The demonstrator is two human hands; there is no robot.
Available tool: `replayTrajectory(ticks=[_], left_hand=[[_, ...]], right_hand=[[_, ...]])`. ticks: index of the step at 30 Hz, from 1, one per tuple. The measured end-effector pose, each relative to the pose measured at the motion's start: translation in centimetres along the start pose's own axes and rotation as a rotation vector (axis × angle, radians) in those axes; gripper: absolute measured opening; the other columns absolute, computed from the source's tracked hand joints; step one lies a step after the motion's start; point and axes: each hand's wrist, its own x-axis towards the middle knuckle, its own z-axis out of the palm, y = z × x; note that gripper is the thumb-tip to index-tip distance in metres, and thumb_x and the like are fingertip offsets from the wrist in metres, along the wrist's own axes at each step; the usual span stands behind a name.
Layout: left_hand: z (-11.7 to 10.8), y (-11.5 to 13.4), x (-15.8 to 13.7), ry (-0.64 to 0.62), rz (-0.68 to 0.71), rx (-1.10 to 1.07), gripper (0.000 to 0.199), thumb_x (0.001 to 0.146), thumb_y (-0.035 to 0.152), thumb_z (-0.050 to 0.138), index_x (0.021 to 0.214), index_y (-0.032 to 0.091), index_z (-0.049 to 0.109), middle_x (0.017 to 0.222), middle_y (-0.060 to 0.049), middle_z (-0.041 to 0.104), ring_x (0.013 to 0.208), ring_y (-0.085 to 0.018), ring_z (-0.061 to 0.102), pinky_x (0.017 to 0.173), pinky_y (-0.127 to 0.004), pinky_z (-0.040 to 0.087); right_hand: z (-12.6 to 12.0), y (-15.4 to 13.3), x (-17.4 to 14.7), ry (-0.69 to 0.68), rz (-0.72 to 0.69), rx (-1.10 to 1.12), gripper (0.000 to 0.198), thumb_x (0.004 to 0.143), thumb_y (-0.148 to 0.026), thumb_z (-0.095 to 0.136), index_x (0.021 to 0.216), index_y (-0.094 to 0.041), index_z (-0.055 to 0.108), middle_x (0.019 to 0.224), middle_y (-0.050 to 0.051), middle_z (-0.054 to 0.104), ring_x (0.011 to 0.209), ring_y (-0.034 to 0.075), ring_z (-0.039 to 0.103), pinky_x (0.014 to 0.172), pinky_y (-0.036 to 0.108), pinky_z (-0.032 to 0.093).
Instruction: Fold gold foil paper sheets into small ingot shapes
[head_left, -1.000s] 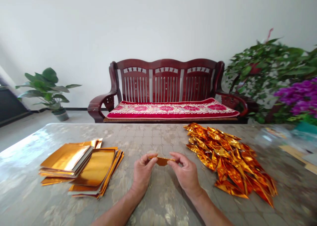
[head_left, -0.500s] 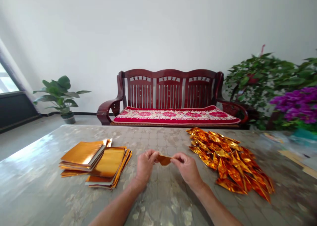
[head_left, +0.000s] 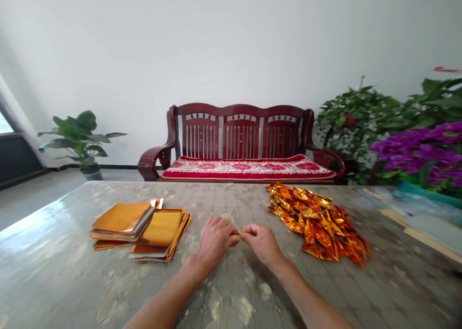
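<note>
Above the middle of the table, my left hand and my right hand pinch one small piece of gold foil paper between them. Most of that paper is hidden behind the fingers; only a thin strip shows. To the left lie two stacks of square gold foil sheets, a rear stack and a front stack that overlap. Right of my hands spreads a heap of folded, pointed gold foil pieces.
The patterned grey table fills the foreground. Clear plastic bags and card lie at its right edge. Beyond it stand a dark red wooden bench, a potted plant on the left, and purple flowers on the right.
My hands have come closer together, and the foil paper between them now shows only as a sliver. The view has turned slightly to the right.
</note>
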Motion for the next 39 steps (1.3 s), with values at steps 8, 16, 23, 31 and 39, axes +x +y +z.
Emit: replayTrajectory(ticks=[8, 16, 23, 31, 39], left_hand=[[3.2, 0.0, -0.7, -0.069, -0.266, -0.354, 0.034, 0.091, 0.031, 0.05, 0.065, 0.022, 0.069, 0.067, 0.0, 0.066, 0.067, -0.015, 0.058, 0.064, -0.023, 0.035], [3.0, 0.0, -0.3, -0.001, -0.163, -0.22, 0.032, 0.093, 0.033, 0.05, 0.071, 0.023, 0.072, 0.074, -0.003, 0.066, 0.077, -0.018, 0.058, 0.071, -0.026, 0.037], [4.2, 0.1, 0.4, 0.008, -0.233, -0.433, 0.021, 0.089, 0.026, 0.052, 0.087, 0.023, 0.072, 0.081, -0.002, 0.069, 0.081, -0.019, 0.062, 0.075, -0.028, 0.042], [4.6, -0.6, 0.4, -0.003, -0.287, -0.42, 0.014, 0.085, 0.02, 0.051, 0.093, 0.024, 0.062, 0.082, 0.001, 0.069, 0.079, -0.017, 0.064, 0.073, -0.026, 0.044], [4.1, -0.5, 1.9, 0.001, -0.059, -0.049, 0.011, 0.092, 0.022, 0.053, 0.086, 0.023, 0.062, 0.084, -0.002, 0.066, 0.083, -0.019, 0.061, 0.077, -0.03, 0.041]], right_hand=[[0.3, 0.9, -0.5, 0.004, 0.043, 0.107, 0.02, 0.075, -0.034, 0.062, 0.065, -0.017, 0.066, 0.051, -0.004, 0.055, 0.048, 0.011, 0.046, 0.049, 0.022, 0.035], [0.7, 1.5, -1.0, 0.171, -0.076, -0.063, 0.025, 0.08, -0.037, 0.061, 0.063, -0.02, 0.064, 0.056, -0.002, 0.06, 0.056, 0.015, 0.053, 0.056, 0.024, 0.039], [1.0, 2.3, -0.2, 0.203, -0.007, 0.056, 0.028, 0.081, -0.044, 0.06, 0.067, -0.019, 0.062, 0.058, -0.002, 0.058, 0.057, 0.015, 0.05, 0.054, 0.024, 0.039], [1.3, 3.2, 0.3, 0.202, 0.061, 0.18, 0.035, 0.078, -0.053, 0.062, 0.068, -0.019, 0.063, 0.054, -0.002, 0.053, 0.052, 0.015, 0.046, 0.05, 0.025, 0.036], [1.5, 3.3, 0.4, 0.255, 0.073, 0.199, 0.031, 0.077, -0.049, 0.063, 0.069, -0.019, 0.065, 0.053, -0.003, 0.054, 0.051, 0.014, 0.047, 0.05, 0.025, 0.037]])
